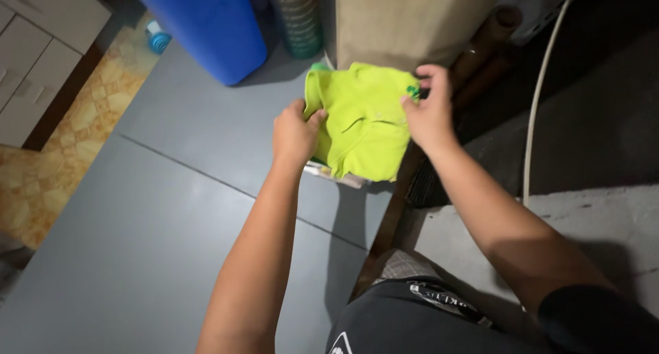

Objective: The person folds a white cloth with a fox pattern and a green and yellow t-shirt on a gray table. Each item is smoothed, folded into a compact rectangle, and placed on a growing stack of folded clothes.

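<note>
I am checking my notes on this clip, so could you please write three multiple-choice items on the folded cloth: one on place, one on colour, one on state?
1. Where does the big blue plastic container stand relative to the folded lime-green cloth garment?
A. To its left, farther from the camera
B. On top of it
C. To its right, nearer the camera

2. What colour is the flat surface beneath the garment?
A. Red
B. Grey
C. White

3. How is the garment held?
A. By no hand
B. By one hand
C. By both hands

Answers: 1 A, the container sits toward the upper left. 2 B, the panels look grey. 3 C, the left hand and right hand each grip an edge.
</note>
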